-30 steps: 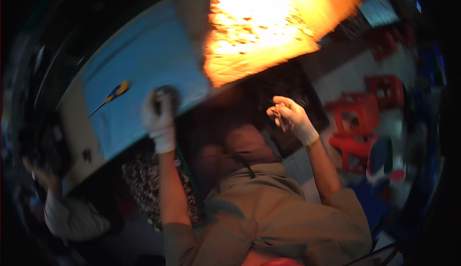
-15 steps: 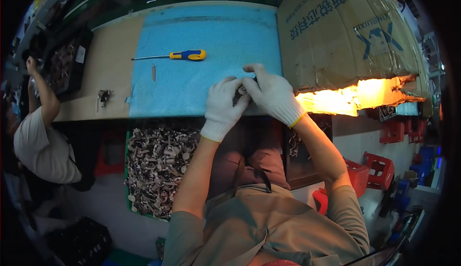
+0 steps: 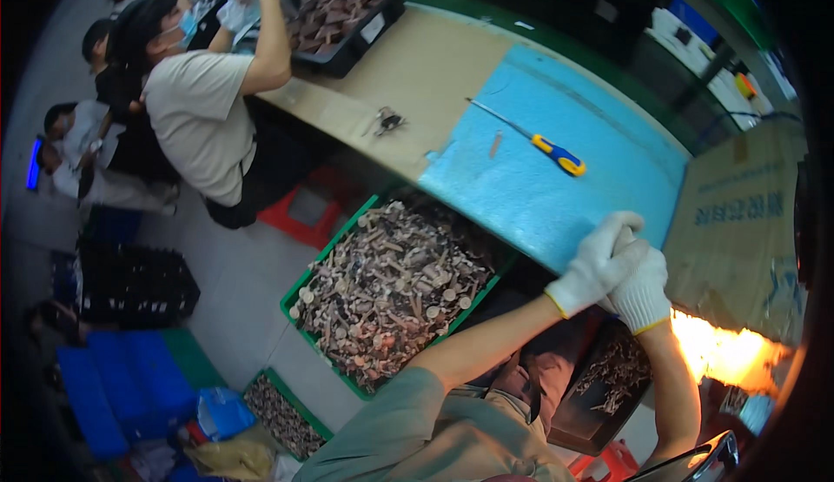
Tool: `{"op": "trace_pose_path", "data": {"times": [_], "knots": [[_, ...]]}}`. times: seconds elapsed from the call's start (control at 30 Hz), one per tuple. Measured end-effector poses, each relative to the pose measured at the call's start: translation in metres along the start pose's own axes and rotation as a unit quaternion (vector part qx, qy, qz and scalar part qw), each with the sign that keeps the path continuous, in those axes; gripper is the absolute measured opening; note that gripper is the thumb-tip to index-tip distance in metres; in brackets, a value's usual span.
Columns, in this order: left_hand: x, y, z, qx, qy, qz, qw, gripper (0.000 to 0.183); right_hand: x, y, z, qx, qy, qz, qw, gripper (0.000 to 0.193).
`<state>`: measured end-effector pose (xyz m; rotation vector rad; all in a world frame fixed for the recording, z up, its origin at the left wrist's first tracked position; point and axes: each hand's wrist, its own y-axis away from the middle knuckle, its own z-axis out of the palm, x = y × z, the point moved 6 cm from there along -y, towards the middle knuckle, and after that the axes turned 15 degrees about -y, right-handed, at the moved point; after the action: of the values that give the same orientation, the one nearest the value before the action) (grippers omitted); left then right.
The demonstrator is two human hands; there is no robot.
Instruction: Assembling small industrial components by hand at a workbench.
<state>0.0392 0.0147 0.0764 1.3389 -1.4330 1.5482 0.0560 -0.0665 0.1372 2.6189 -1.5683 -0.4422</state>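
Observation:
My left hand [image 3: 591, 265], in a white knit glove with a yellow cuff edge, is pressed against my gloved right hand [image 3: 641, 286] at the near right of the blue foam mat [image 3: 582, 212]. Both hands are closed, their fingers folded over each other. Whatever lies between them is hidden. Farther back on the mat rests a screwdriver [image 3: 559, 155] with a yellow and blue handle, its shaft toward the far left. A small brownish strip [image 3: 495, 145] lies beside the shaft. On the tan board left of the mat sits a small dark metal part [image 3: 388, 120].
A green-rimmed crate [image 3: 291, 301] heaped with small metal parts stands below the table edge. A dark bin [image 3: 578, 425] holds more parts by my legs. A cardboard box [image 3: 738, 221] borders the mat, near a bright glow. At left, a co-worker [image 3: 204, 117] works beside a black tray [image 3: 347, 60].
The view has swung left, bringing the co-worker and crates further into sight. My hands have come together, covering the small dark piece seen between my fingers earlier.

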Motion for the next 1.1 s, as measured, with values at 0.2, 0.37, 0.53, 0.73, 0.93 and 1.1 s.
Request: {"op": "trace_pose_path", "data": {"times": [0.2, 0.37, 0.53, 0.73, 0.93, 1.1], "knots": [[-0.017, 0.006, 0.024, -0.017, 0.116, -0.015, 0.993, 0.031, 0.004, 0.005, 0.011, 0.067, 0.054, -0.057, 0.995, 0.035], [0.008, 0.017, 0.006, 0.107, -0.081, 0.007, 0.991, 0.033, 0.058, 0.018, 0.015, 0.176, -0.243, 0.1, 0.949, 0.035], [0.008, 0.116, -0.061, -0.163, 0.253, -0.272, 0.914, 0.037, -0.044, 0.084, 0.022, 0.13, -0.289, 0.013, 0.948, 0.039], [-0.008, 0.232, -0.144, 0.023, 0.009, -0.286, 0.958, 0.032, -0.098, 0.089, 0.142, -0.07, -0.467, -0.043, 0.88, 0.043], [0.048, 0.299, -0.276, 0.222, -0.457, -0.206, 0.836, 0.025, -0.162, 0.116, 0.169, -0.152, -0.433, -0.164, 0.873, 0.045], [0.017, 0.275, -0.381, 0.212, -0.731, -0.201, 0.617, 0.023, -0.14, 0.128, 0.185, -0.153, -0.438, -0.19, 0.866, 0.037]]}}
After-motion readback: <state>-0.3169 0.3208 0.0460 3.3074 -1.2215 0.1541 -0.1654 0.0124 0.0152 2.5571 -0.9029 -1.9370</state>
